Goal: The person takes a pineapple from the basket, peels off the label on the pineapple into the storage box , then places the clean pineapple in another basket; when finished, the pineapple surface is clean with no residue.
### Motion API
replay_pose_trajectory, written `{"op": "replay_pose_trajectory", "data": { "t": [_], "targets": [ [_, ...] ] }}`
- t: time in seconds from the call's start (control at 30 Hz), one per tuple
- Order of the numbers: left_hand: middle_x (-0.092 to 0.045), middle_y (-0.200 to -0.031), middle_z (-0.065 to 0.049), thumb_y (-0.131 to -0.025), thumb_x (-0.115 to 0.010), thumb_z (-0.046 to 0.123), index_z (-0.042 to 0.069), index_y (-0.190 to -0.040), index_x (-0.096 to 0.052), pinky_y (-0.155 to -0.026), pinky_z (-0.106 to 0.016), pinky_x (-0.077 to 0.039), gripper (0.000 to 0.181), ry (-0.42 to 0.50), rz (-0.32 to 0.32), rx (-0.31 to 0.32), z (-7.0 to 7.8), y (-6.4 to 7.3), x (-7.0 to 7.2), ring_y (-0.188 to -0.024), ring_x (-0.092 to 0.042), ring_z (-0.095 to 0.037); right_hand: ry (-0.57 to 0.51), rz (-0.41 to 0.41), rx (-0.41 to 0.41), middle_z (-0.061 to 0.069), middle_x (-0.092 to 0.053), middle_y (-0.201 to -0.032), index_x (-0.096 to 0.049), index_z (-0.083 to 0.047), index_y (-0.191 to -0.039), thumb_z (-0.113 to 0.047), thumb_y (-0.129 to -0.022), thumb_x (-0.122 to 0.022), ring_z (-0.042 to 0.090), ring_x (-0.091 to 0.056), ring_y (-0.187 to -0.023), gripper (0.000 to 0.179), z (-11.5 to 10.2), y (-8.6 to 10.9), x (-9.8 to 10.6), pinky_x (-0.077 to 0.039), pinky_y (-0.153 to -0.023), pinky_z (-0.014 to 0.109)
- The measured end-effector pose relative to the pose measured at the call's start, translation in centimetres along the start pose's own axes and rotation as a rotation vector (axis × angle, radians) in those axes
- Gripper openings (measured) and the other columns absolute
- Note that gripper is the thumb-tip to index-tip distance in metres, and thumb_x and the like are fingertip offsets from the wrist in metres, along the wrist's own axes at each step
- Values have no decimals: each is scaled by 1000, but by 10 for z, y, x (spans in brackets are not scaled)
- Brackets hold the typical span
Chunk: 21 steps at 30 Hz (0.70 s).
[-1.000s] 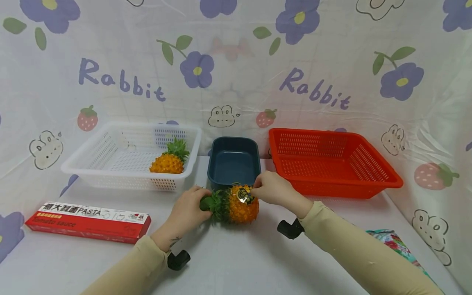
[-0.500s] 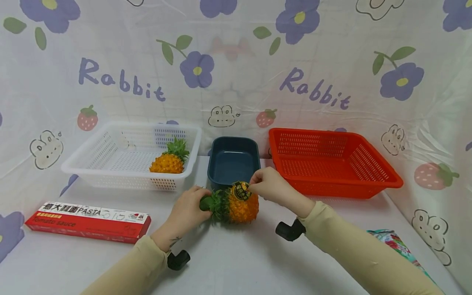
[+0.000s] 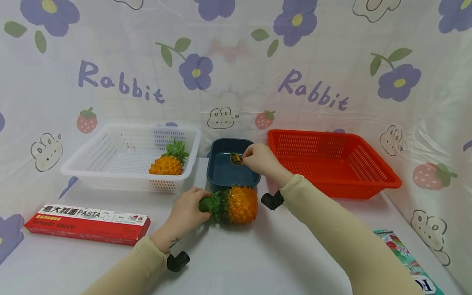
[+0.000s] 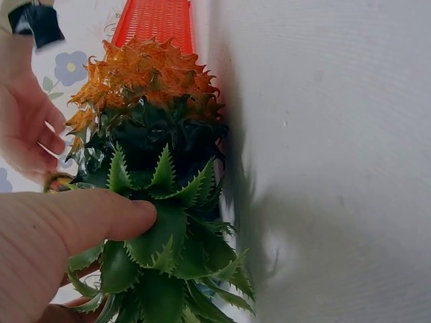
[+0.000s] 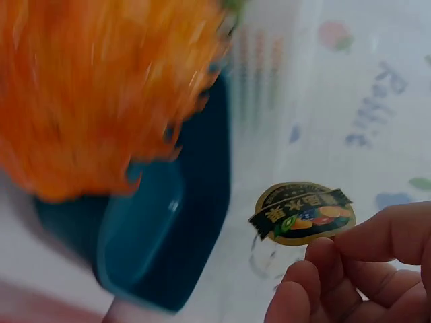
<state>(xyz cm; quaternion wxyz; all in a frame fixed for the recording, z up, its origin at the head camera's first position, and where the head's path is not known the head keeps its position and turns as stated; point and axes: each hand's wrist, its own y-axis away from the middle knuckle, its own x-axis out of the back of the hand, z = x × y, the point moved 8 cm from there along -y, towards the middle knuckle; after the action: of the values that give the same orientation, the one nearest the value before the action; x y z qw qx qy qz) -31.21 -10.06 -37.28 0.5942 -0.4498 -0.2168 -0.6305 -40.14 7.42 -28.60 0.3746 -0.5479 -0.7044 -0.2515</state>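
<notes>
A toy pineapple (image 3: pixel 243 205) lies on its side on the table, its orange body to the right and its green leaves (image 4: pixel 161 235) to the left. My left hand (image 3: pixel 189 207) grips it by the leaves, the thumb pressed on one in the left wrist view. Between thumb and finger my right hand (image 3: pixel 263 162) pinches a black and gold fruit sticker (image 5: pixel 303 214). In the head view, hand and sticker are over the dark blue dish (image 3: pixel 233 176), which stands just behind the pineapple.
At the back left a white basket (image 3: pixel 129 182) holds another pineapple (image 3: pixel 166 164). A red basket (image 3: pixel 332 186) stands at the back right. To the left lies a red and white pasta box (image 3: pixel 88 224); a colourful packet (image 3: pixel 403 256) lies at the right, partly behind my sleeve.
The sticker has come off the pineapple's body. My right hand has carried it up and away, over the blue dish. My left hand keeps its place on the leaves.
</notes>
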Motion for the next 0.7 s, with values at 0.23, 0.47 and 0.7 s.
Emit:
{"op": "replay_pose_trajectory", "data": {
  "t": [0.23, 0.47, 0.7],
  "targets": [
    [-60, -110, -8, -68, -79, 16, 11, -109, -64, -77, -40, -48, 45, -6, 9, -5, 0, 0, 0, -92, -57, -25, 133, 6, 7, 8, -64, -98, -68, -8, -95, -10, -85, -56, 23, -57, -81, 15, 13, -29, -9, -51, -71, 34],
    [-59, -110, -7, -68, -79, 16, 11, -109, -64, -76, -39, -48, 45, -7, 6, -2, -1, 0, -2, -92, -57, -25, 174, -12, 37, 6, -63, -91, -66, -10, -88, -12, -84, -62, 23, -56, -77, 6, 15, -39, -14, -48, -68, 33],
    [-60, -110, -7, -68, -80, 15, 10, -109, -64, -75, -38, -49, 45, 1, 9, -3, -2, -1, -2, -91, -57, -24, 270, -21, 14, 6, -64, -102, -67, -10, -100, -5, -86, -52, 24, -58, -85, 21, 17, -43, -16, -51, -77, 39]
  ]
}}
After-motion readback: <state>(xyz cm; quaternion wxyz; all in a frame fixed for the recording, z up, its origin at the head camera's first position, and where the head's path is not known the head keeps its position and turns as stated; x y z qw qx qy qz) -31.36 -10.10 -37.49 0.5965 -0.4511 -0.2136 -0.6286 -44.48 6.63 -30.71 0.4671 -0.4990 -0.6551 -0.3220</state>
